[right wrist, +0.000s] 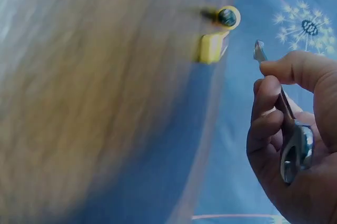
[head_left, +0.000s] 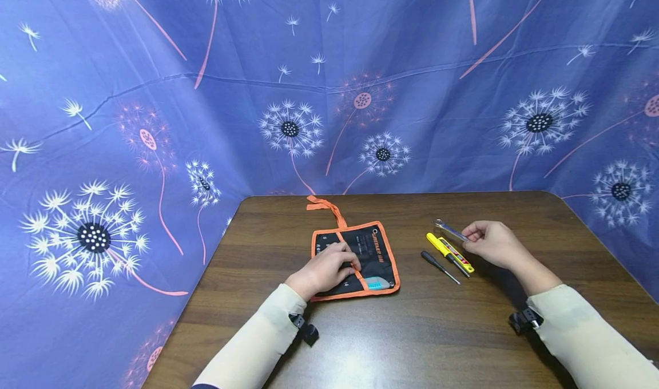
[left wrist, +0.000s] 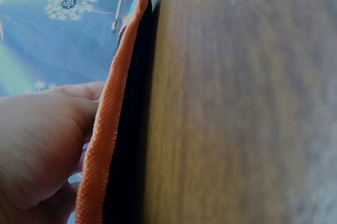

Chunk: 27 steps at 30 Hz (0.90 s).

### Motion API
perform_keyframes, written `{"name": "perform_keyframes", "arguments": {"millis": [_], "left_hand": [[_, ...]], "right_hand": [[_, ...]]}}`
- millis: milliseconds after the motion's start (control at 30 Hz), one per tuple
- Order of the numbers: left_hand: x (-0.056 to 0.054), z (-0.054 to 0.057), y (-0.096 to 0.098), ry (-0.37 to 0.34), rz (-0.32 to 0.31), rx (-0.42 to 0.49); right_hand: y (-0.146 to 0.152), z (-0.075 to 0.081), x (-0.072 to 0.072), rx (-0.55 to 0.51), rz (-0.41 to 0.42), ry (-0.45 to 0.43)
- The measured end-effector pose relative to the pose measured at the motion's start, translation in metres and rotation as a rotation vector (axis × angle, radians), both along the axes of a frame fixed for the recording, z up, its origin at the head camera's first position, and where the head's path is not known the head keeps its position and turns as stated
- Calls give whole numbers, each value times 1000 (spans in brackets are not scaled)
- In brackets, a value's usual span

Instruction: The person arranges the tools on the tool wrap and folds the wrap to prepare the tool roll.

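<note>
My left hand (head_left: pixel 329 268) rests on a black tool pouch (head_left: pixel 368 243) with orange trim, its fingers and thumb pinching the orange pocket edge that crosses the front. From the left wrist view, the pouch's orange border (left wrist: pixel 108 129) stands beside the hand (left wrist: pixel 42 145). A turquoise and grey piece (head_left: pixel 378 283) shows at the pouch's lower right. Over the table's right side, my right hand (head_left: pixel 495 245) holds a slim metal wrench (right wrist: pixel 287 105) between thumb and fingers. The wrench's ring end lies by the palm, while its other end points out past the fingertips.
Left of the right hand lie a small black-handled screwdriver (head_left: pixel 434 261), a yellow tool (head_left: pixel 437 243) with a dark shaft, and a flat yellow piece (head_left: pixel 463 260) with a printed label. An orange tie (head_left: pixel 329 207) reaches toward the table's back edge. Blue patterned cloth (head_left: pixel 329 120) hangs behind.
</note>
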<state>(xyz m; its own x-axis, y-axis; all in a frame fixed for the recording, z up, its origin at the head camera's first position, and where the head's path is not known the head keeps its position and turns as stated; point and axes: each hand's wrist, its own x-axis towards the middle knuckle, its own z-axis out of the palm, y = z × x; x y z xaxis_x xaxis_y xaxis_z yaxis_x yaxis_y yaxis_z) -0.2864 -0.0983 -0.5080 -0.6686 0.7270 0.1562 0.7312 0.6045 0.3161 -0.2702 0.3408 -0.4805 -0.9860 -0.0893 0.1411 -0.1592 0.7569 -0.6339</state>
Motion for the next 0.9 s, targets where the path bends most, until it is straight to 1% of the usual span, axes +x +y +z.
{"name": "perform_keyframes", "arguments": {"millis": [233, 467, 667, 900], "left_hand": [[1, -2, 2, 16, 5, 11], [1, -1, 3, 13, 16, 6], [1, -1, 5, 11, 21, -1], [1, -2, 5, 11, 28, 2]], "right_hand": [[-15, 10, 4, 9, 35, 9], [-30, 15, 8, -27, 78, -7], [-38, 12, 9, -53, 104, 4], [-51, 9, 10, -92, 201, 57]]}}
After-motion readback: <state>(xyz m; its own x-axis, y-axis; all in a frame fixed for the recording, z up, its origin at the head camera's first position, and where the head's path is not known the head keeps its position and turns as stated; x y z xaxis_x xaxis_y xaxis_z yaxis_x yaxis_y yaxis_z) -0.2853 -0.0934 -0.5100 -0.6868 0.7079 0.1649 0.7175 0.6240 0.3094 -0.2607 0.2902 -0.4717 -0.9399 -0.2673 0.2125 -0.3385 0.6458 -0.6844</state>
